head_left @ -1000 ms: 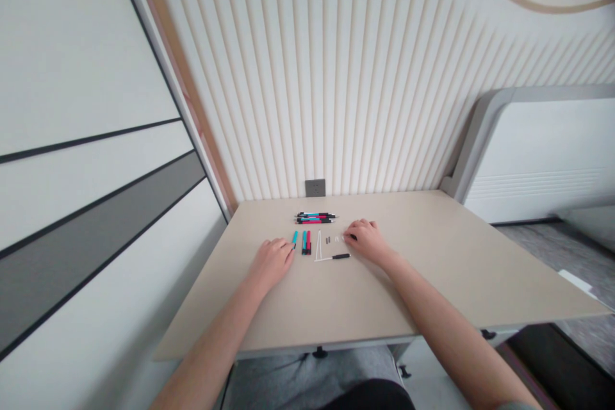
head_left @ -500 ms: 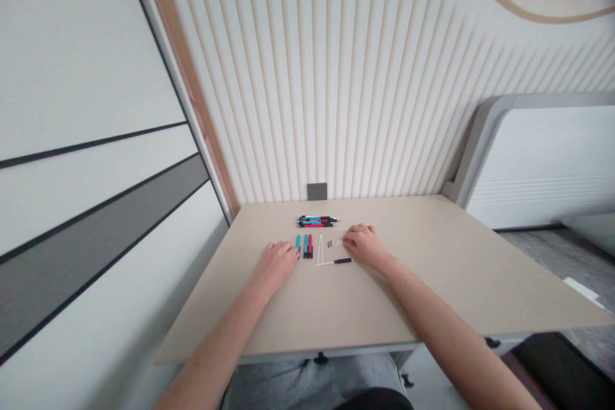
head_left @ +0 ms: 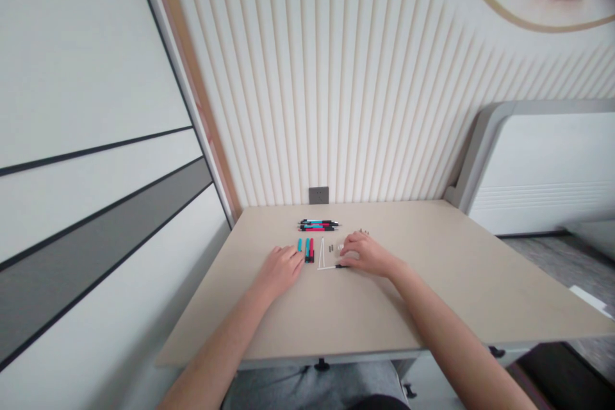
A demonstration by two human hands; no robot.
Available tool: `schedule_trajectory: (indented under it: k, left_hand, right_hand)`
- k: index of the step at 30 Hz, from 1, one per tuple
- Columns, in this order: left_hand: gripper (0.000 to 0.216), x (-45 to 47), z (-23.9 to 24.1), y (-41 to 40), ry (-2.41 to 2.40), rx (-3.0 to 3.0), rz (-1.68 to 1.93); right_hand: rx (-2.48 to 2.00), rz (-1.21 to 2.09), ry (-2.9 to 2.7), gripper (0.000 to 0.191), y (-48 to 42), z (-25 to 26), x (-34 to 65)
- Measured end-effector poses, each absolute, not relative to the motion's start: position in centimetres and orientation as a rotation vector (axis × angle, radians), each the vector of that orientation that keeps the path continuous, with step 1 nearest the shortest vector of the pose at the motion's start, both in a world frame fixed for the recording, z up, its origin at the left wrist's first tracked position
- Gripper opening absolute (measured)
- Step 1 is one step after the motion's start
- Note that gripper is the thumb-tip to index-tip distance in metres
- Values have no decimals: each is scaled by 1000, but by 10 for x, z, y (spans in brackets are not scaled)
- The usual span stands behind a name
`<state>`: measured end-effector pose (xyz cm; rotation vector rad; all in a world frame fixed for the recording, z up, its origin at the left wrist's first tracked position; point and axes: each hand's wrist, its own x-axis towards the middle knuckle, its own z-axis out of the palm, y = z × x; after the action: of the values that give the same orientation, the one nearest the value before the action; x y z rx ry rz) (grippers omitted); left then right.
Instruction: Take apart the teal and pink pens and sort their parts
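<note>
- The right hand (head_left: 368,255) lies at frame centre, knuckles up and fingers curled. Its fingertips (head_left: 346,261) sit over the black end of the black-tipped white rod (head_left: 330,266).
- Grip state, right: contact with the rod's black end is likely, but the view does not show whether the fingers have closed on it.
- The rod lies flat on the table (head_left: 432,295). Its long axis runs left-right across the frame, with the white end extending left, away from the right hand.
- The left hand (head_left: 281,269) rests palm down, fingers spread loosely, holding nothing. It lies left of the rod and apart from it, so the right hand is the nearer.
- The coloured barrels (head_left: 306,248) lie just beside the left fingertips, side by side, with their long axes towards the wall.
- A second white rod (head_left: 322,251) runs towards the wall and meets the first rod's white end in a corner.
- Small parts (head_left: 335,247) lie just above the right fingertips in the frame.
- The assembled pens (head_left: 317,225) are stacked nearer the wall, below the wall socket (head_left: 318,195).
</note>
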<state>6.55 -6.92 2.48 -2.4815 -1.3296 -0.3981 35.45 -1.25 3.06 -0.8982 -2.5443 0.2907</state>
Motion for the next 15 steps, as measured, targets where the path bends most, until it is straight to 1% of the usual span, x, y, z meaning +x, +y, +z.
schedule_trajectory:
  k: [7,15]
  left_hand:
    - [25,73,30,-74,-1162,-2580,-354]
    - [22,79,28,-74,-1099,-2601,-301]
  right_hand:
    - [-882,322,-2633,14,-22,35,343]
    - [-804,317,-2598,19,-24,33,330]
